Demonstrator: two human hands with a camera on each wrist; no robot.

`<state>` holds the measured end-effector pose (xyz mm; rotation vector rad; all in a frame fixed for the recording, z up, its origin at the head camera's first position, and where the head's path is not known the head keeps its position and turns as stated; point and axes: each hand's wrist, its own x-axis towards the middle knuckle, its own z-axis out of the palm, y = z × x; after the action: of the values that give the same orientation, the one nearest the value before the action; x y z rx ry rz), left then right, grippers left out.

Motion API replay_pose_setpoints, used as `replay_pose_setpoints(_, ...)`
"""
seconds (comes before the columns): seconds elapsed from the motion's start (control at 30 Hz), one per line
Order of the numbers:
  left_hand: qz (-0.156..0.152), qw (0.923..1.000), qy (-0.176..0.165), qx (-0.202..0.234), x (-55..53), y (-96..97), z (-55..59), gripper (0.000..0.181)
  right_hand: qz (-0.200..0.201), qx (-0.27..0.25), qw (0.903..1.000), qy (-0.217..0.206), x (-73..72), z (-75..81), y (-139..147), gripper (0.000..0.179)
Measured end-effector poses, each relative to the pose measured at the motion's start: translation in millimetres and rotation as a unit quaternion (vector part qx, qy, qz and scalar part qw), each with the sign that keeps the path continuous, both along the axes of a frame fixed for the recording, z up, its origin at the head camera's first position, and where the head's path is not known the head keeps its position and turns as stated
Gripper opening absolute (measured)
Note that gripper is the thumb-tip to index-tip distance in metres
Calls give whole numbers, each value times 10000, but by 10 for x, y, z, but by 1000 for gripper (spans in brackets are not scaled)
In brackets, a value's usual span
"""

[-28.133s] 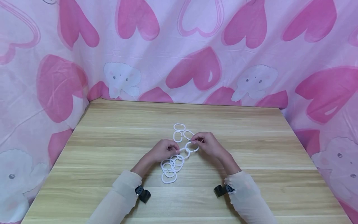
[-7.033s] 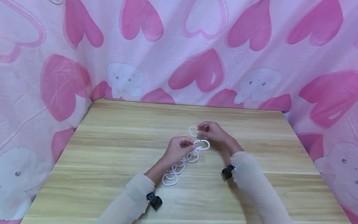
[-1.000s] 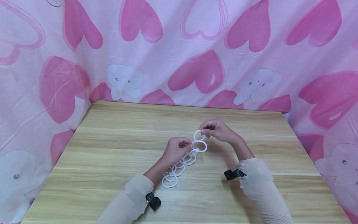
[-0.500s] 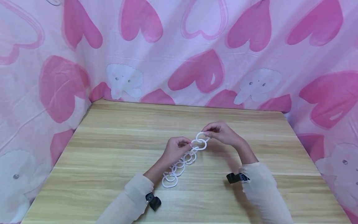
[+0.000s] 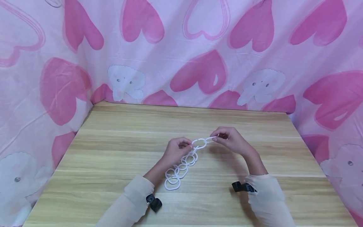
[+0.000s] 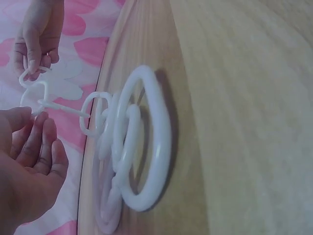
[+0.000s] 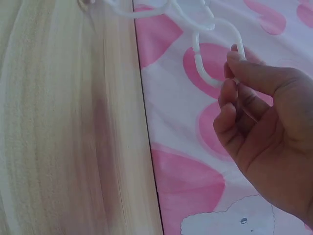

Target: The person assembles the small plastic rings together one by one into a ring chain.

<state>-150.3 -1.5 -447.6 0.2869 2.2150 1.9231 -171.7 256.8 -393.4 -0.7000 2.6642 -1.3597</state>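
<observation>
In the head view a chain of white plastic oval links point(image 5: 172, 189) runs from the table up to both hands. My left hand point(image 5: 175, 152) pinches one link point(image 5: 205, 144) near the chain's far end between thumb and fingers. The end link point(image 5: 210, 137), hooked through that one, is pinched by my right hand point(image 5: 233, 142). The right wrist view shows this end link point(image 7: 201, 66) raised, with a small gap line in its side. Lower links point(image 6: 164, 137) lie overlapping on the tabletop in the left wrist view.
A light wood-grain table point(image 5: 119, 135) spreads under the hands. Pink curtain cloth point(image 5: 158, 72) with hearts hangs behind it and at both sides. Black wrist cameras point(image 5: 154, 202) sit on the beige sleeves.
Earlier, loose links lay beyond the chain; now none lie apart. In the last second the end link moved right and nearer with my right hand, drawing against the link in my left hand.
</observation>
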Motion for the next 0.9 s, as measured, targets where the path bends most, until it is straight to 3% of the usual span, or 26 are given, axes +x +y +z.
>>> replay_pose_setpoints(0.13,-167,9998,63,-102,0,-48,-1,14,-70,-3,9998,167,3,9,-8,10)
replay_pose_setpoints(0.23,-303,9985,317,-341,-26,-138,15,17,-171,75,9994,294,-5,27,21,11)
replay_pose_setpoints(0.43,-707,9877,626,-1247,-83,-429,128,17,-534,336,9977,254,-1,42,129,13)
replay_pose_setpoints(0.6,-1135,9707,784,-1966,-56,-667,163,16,-809,363,9959,190,6,48,208,13)
replay_pose_setpoints(0.77,-1525,9525,1024,-2430,65,-756,151,17,-1066,305,9938,127,-51,13,320,16)
replay_pose_setpoints(0.83,-1723,9407,1016,-2739,129,-744,142,28,-1213,261,9922,62,-85,-9,389,18)
replay_pose_setpoints(0.9,-1867,9240,1023,-3177,189,-731,128,44,-1352,206,9906,-24,-120,-41,462,21)
